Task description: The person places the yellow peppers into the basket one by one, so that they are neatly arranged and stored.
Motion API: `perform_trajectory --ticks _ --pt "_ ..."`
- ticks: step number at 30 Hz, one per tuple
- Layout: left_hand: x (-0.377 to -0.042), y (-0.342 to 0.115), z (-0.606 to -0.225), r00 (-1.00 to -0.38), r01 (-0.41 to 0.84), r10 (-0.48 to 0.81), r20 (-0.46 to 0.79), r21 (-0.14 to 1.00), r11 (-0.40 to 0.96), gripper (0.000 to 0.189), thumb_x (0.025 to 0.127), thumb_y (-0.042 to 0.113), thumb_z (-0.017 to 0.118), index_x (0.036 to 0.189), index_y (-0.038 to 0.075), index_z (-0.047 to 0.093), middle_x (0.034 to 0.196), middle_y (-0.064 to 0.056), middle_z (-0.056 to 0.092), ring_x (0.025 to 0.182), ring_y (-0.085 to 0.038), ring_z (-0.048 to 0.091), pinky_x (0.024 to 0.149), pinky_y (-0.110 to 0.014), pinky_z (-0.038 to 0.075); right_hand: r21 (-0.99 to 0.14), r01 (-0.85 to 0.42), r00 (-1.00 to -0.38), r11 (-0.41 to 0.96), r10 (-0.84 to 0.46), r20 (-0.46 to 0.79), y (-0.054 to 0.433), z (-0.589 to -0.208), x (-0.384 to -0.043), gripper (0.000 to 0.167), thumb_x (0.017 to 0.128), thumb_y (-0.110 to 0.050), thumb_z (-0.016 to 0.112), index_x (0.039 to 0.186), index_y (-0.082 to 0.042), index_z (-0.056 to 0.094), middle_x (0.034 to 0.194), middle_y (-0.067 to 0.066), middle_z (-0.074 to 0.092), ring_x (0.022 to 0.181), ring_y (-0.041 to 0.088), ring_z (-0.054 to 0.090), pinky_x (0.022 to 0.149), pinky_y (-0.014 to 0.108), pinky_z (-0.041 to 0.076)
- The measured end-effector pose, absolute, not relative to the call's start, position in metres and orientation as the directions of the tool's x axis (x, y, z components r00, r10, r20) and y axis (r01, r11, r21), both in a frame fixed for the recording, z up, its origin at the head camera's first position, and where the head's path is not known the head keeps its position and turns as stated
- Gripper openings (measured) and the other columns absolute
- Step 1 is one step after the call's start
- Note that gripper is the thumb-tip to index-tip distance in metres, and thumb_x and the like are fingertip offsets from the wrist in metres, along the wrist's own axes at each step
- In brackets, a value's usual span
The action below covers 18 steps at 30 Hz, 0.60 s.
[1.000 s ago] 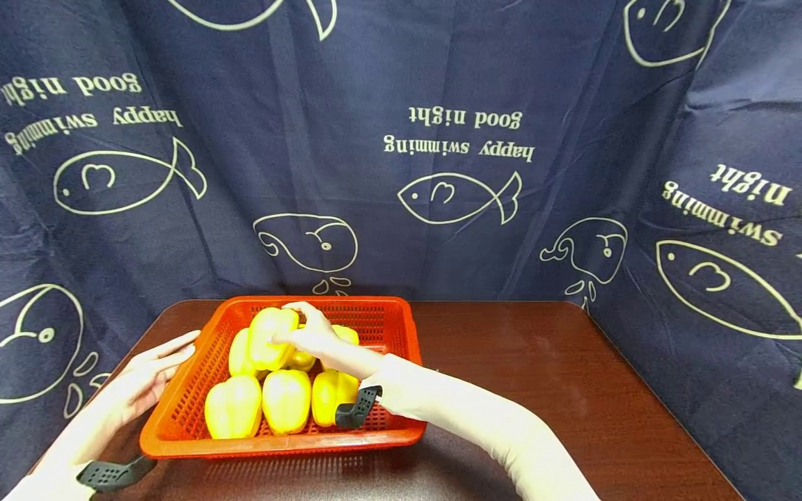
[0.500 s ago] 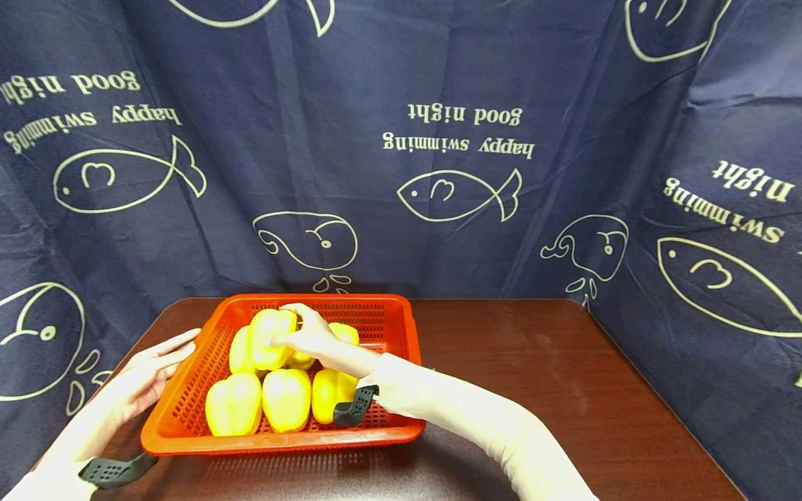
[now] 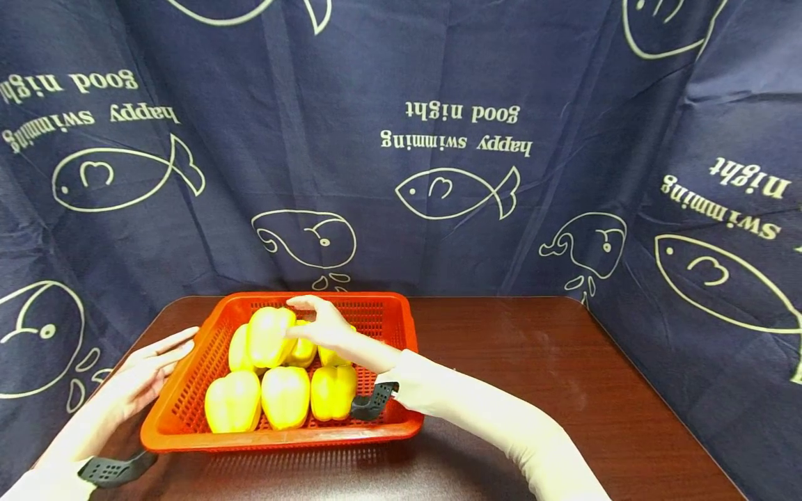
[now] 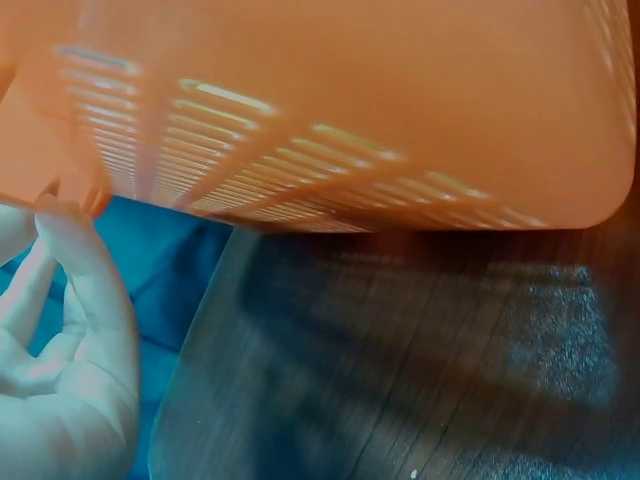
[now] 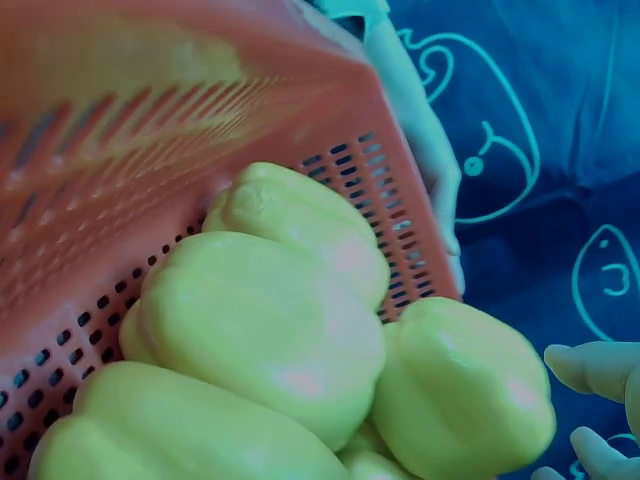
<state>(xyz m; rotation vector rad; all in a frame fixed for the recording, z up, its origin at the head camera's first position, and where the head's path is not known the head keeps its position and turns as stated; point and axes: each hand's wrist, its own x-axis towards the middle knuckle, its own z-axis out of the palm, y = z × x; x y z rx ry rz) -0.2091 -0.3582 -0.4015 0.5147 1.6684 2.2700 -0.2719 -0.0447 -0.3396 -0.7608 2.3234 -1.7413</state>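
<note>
Yellow bell peppers lie in an orange-red plastic basket (image 3: 282,440), several in all. One bell pepper (image 3: 269,337) rests high at the back left, leaning on its neighbours. Beside it hovers my right hand (image 3: 322,325), thumb and fingers spread and holding nothing. In the right wrist view its fingertips (image 5: 575,365) stand just off the nearest bell pepper (image 5: 465,390). My left hand (image 3: 147,376) touches the basket's left rim from outside, its fingers fairly straight. The left wrist view has that hand (image 4: 80,340) with a fingertip right at the basket's edge.
The basket stands on a dark brown wooden table (image 3: 520,362), which extends to its right. Behind and on both sides hangs a navy curtain (image 3: 351,139) with white fish drawings and lettering. More bell peppers (image 3: 286,396) form a front row in the basket.
My right hand has let go of the upper bell pepper and drawn back a little to the right, its fingers spreading. The left hand stays at the rim.
</note>
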Motion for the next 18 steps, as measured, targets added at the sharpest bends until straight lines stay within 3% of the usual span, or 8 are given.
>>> perform_trajectory --ticks 5,8,12,15,18 --pt "-0.207 -0.357 -0.399 -0.969 0.085 0.228 0.099 0.994 -0.067 0.041 0.103 0.007 0.041 0.121 0.036 0.064 0.109 0.018 0.069 0.091 -0.002 0.067 0.073 -0.022 0.057 -0.913 -0.344 -0.850 0.220 -0.487 0.203 -0.026 -0.326 -0.270 0.044 0.083 -0.003 0.071 0.125 -0.001 0.061 0.130 0.014 0.061 0.119 0.031 0.058 0.100 0.034 0.049" --pt "-0.205 -0.352 -0.394 -0.990 0.128 0.087 0.115 0.978 0.164 0.033 0.100 0.015 0.051 0.123 0.035 0.063 0.101 0.027 0.067 0.083 0.001 0.067 0.067 -0.021 0.057 -0.888 -0.401 -0.828 0.227 -0.504 0.245 -0.011 -0.320 -0.269 0.041 0.087 -0.005 0.066 0.127 -0.001 0.060 0.131 0.015 0.060 0.124 0.032 0.055 0.105 0.041 0.045" --pt "-0.203 -0.345 -0.391 -0.974 0.194 -0.013 0.225 0.864 0.465 0.033 0.098 0.021 0.056 0.131 0.018 0.060 0.096 0.036 0.061 0.076 0.005 0.064 0.061 -0.019 0.054 -0.848 -0.482 -0.796 0.219 -0.513 0.321 0.014 -0.315 -0.266 0.040 0.092 -0.005 0.059 0.131 0.001 0.056 0.136 0.017 0.056 0.125 0.031 0.055 0.107 0.043 0.043" --pt "-0.203 -0.344 -0.388 -0.939 0.279 0.002 0.345 0.756 0.593 0.033 0.097 0.017 0.057 0.127 0.003 0.060 0.097 0.039 0.058 0.077 0.011 0.060 0.061 -0.013 0.051 -0.770 -0.574 -0.778 0.281 -0.481 0.404 0.039 -0.314 -0.262 0.040 0.095 -0.009 0.057 0.134 -0.001 0.054 0.138 0.014 0.055 0.127 0.028 0.054 0.108 0.041 0.042" --pt "-0.203 -0.348 -0.385 -0.895 0.344 0.038 0.444 0.633 0.693 0.032 0.097 0.015 0.057 0.126 0.001 0.060 0.106 0.041 0.054 0.093 0.022 0.052 0.074 -0.002 0.043 -0.638 -0.670 -0.738 0.380 -0.442 0.511 0.068 -0.320 -0.260 0.043 0.095 -0.014 0.057 0.137 -0.004 0.051 0.141 0.013 0.052 0.134 0.028 0.046 0.112 0.044 0.036"
